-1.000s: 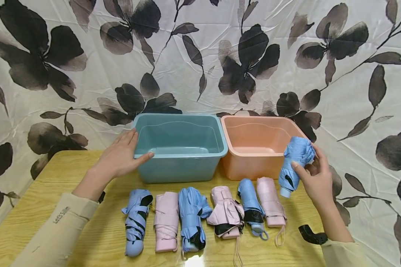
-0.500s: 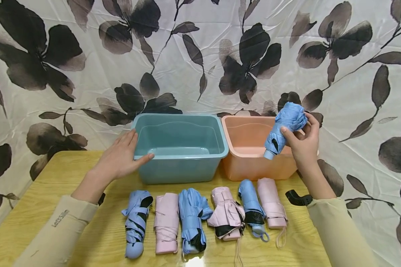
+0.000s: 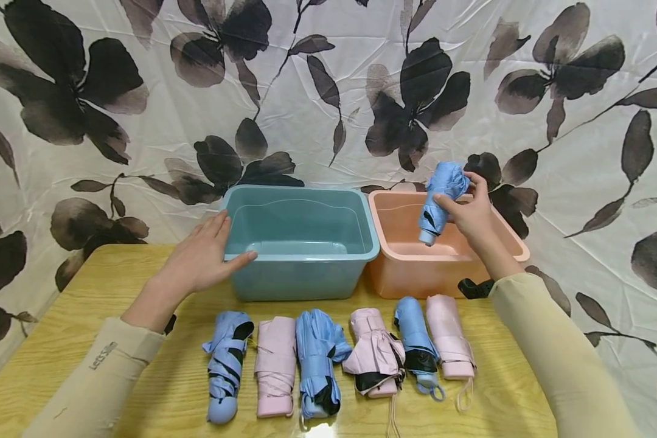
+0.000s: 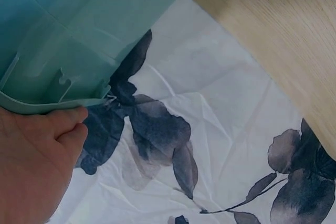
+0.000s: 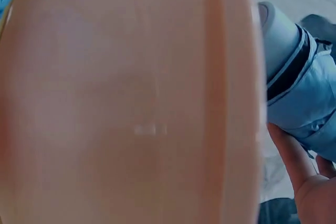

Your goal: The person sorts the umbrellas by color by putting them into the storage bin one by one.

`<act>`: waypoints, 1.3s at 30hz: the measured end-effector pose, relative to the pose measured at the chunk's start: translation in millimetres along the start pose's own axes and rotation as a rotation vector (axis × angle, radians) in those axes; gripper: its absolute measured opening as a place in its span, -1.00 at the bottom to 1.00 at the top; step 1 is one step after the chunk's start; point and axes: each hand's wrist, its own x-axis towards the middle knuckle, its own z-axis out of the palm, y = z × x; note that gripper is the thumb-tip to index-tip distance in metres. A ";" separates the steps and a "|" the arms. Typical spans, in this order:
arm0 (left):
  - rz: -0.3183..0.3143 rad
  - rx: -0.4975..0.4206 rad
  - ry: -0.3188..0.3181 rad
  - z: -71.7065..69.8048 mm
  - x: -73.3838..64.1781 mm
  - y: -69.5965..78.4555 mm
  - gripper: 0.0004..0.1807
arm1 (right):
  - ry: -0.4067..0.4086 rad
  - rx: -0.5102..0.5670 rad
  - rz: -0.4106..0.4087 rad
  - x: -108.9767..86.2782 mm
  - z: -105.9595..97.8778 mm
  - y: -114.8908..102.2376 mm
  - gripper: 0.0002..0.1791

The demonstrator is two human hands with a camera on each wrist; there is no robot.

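My right hand (image 3: 473,210) grips a folded blue umbrella (image 3: 442,198), its handle end tipped downward, over the orange bin (image 3: 416,277). In the right wrist view, the same blue umbrella (image 5: 302,82) shows beyond the bin's rim, with the thumb (image 5: 291,156) against its fabric. My left hand (image 3: 199,258) rests with straight fingers on the left rim of the teal bin (image 3: 301,280). The left wrist view shows that hand (image 4: 42,150) against the rim of the teal bin (image 4: 79,35). Inside the teal bin, the visible floor is bare.
A row of folded umbrellas lies in front of the bins, among them a blue one (image 3: 227,368), a pink one (image 3: 275,368) and a pink one with a cord (image 3: 451,337). Behind the wooden table (image 3: 115,280) hangs a floral cloth (image 3: 328,91).
My right hand has carried the blue umbrella up and leftward, from beside the orange bin's right front to over its opening. The left hand has stayed on the teal rim.
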 end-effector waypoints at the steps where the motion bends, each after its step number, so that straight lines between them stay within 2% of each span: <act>1: 0.000 -0.001 -0.001 -0.2 -0.3 0.3 0.18 | -0.022 -0.031 0.016 2.8 2.1 1.1 -0.03; 13: 0.000 -0.003 0.000 -2.0 0.9 1.2 0.17 | -0.263 -0.175 0.233 29.6 37.1 13.3 -0.02; 27: 0.005 0.003 -0.002 -4.4 -1.2 2.3 0.15 | -0.547 -0.248 0.439 28.6 77.4 19.6 -0.04; 33: 0.013 0.002 -0.008 -2.6 -0.5 3.3 0.17 | -0.590 -0.218 0.508 28.0 84.0 25.2 -0.12; 39: 0.006 0.007 -0.006 -2.9 -2.0 2.0 0.16 | -0.643 -0.190 0.537 27.6 86.3 27.1 -0.14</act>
